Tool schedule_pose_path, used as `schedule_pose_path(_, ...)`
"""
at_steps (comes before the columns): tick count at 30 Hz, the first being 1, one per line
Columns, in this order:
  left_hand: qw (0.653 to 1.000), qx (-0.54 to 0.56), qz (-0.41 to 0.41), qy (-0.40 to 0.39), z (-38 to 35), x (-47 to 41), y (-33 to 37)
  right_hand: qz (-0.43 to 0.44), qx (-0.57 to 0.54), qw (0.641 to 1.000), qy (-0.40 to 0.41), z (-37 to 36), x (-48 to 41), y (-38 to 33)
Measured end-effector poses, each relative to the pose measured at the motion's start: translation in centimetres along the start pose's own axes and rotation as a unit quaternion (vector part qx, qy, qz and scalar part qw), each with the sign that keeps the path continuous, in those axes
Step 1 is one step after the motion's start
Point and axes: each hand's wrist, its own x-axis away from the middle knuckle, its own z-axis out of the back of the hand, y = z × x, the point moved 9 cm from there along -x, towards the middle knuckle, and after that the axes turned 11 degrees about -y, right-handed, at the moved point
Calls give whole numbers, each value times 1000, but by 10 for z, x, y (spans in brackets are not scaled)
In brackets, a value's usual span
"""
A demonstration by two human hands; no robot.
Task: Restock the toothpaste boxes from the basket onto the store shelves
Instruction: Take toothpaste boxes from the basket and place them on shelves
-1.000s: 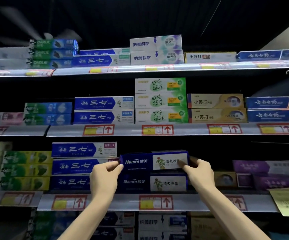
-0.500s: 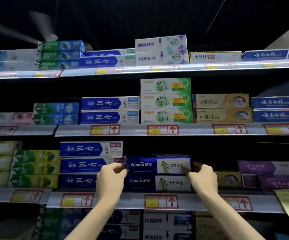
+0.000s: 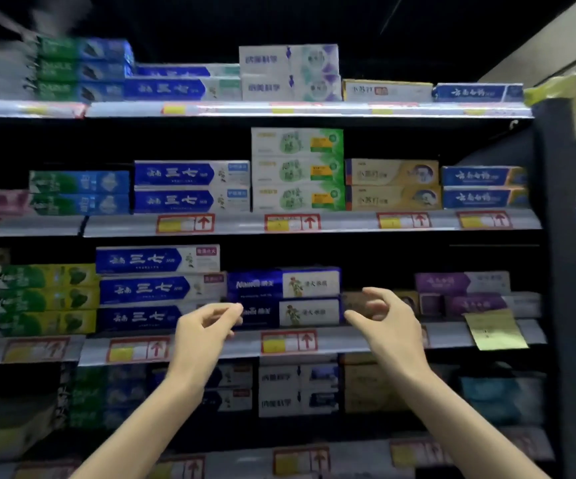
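A dark blue Namei toothpaste box (image 3: 283,284) lies on top of a second identical box (image 3: 290,312) on the third shelf (image 3: 348,340), level and flush with it. My left hand (image 3: 203,331) hovers just in front of the stack's left end, fingers loosely curled and holding nothing. My right hand (image 3: 388,321) hovers off the stack's right end, fingers spread and relaxed, also empty. Neither hand touches a box. The basket is out of view.
Stacks of blue boxes (image 3: 158,288) sit left of the Namei stack and purple boxes (image 3: 466,292) to the right. A yellow paper tag (image 3: 493,330) hangs off the shelf edge. A dark upright post (image 3: 555,271) bounds the shelves on the right.
Both hands let go of the upper Namei box and drew back toward me. The box now rests on the lower one. The camera swung left and blurred.
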Motion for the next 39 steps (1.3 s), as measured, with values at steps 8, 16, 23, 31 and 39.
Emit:
schedule_pose_path(8,994,47,27,-93,-57,58,-24,-20,5,1000,-7,19,89,14)
schedule_pose_path(16,979,14,76,-189,-95,152,-100,-98,71,991,-63,10,198,70)
schedule_pose_path(23,919,-54,196,-337,-125,245,-223,-163,149,936,-275,-70,296,148)
schedule_pose_path(31,766,-199,286,-540,-146,338,-341,-220,203,757,-581,-163,406,236)
schedule_pose_path(39,787,-173,335,-488,-154,319,-364,-122,267,705,-645,-205,469,246)
